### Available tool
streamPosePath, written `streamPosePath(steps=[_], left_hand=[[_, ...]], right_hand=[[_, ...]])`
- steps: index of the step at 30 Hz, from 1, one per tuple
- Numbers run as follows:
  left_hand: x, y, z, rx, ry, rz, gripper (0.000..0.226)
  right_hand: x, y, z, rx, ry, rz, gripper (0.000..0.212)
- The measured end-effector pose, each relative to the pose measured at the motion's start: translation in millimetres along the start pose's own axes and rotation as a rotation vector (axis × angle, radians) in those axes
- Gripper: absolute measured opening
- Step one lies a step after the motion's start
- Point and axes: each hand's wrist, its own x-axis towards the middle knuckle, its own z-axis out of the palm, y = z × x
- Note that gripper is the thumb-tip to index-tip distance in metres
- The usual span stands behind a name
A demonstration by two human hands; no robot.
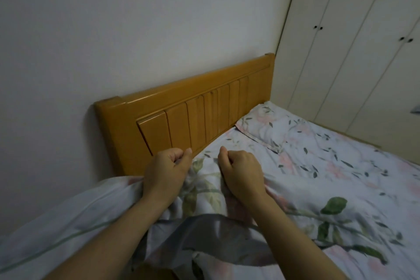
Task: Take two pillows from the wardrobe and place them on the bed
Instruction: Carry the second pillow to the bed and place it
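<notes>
Two pillows: first pillow on bed by headboard; second pillow at near edge, left hand and right hand fingers clenched in its cover. Risk: slack cover slips, it settles crooked.

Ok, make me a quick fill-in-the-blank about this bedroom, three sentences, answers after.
1. The wardrobe doors are all ____.
2. The headboard is made of ____.
3. With the near pillow gripped by the left hand and right hand, and the far pillow in the corner near the wardrobe, the pillows in view number ____.
Answers: closed, wood, two.
</notes>
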Motion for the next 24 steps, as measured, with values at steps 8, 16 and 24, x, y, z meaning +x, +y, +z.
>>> streamPosePath(steps=[8, 16, 24], left_hand=[[79.3, -41.6, 53.5, -0.056, -0.122, -0.011, 0.046], [141.2, -55.5, 117.8, -0.002, -0.254, 0.008, 0.045], [169.6, -84.0, 179.7, 0.009, -0.385, 0.051, 0.050]], right_hand=[[69.2, 43.4, 33.0, -0.030, 0.046, 0.089, 0.053], [120.4, 104.4, 47.8, -0.017, 0.084, 0.212, 0.055], [133.8, 155.2, 58.4, -0.074, 0.096, 0.342, 0.057]])
